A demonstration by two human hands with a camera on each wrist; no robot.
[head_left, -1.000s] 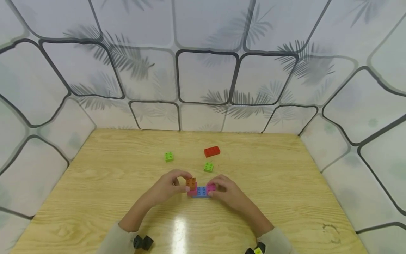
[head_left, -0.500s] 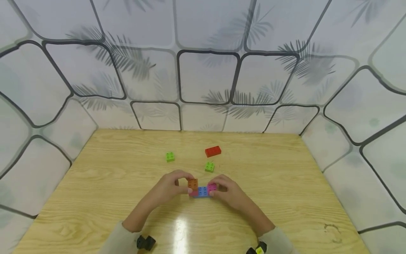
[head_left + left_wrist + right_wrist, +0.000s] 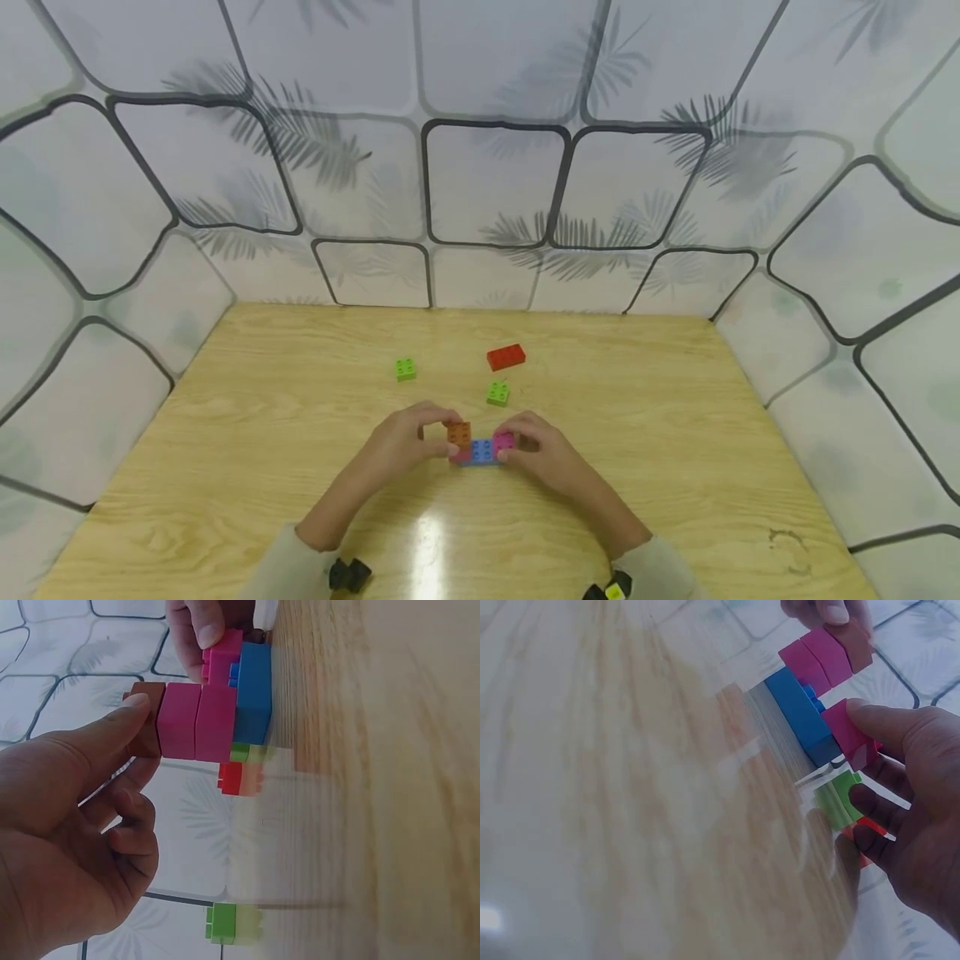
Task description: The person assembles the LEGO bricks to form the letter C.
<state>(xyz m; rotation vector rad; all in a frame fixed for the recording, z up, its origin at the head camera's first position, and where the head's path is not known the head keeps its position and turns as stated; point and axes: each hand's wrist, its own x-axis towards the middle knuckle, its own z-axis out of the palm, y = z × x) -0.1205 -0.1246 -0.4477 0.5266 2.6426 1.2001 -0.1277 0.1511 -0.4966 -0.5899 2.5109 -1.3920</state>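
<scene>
In the head view my left hand (image 3: 411, 435) pinches an orange toy brick (image 3: 459, 433) between thumb and fingers. In the left wrist view that brick tops a stack of two pink bricks (image 3: 196, 721), which stands at one end of a long blue brick (image 3: 255, 694). At the blue brick's other end sits a single pink brick (image 3: 849, 731), pinched by my right hand (image 3: 543, 454) between thumb and fingers. Blue studs show between the two pink ends. The right hand's other fingers are bent, away from the bricks.
Beyond the hands on the wooden table (image 3: 637, 400) lie a green brick (image 3: 498, 393), a long red brick (image 3: 506, 357) and another green brick (image 3: 405, 369) farther left. Patterned panels (image 3: 495, 183) enclose the table's back and sides.
The orange brick now sits squarer over the pink stack, covering the pink strip seen at its right before. Both hands keep their grip. The whole head view has shifted slightly.
</scene>
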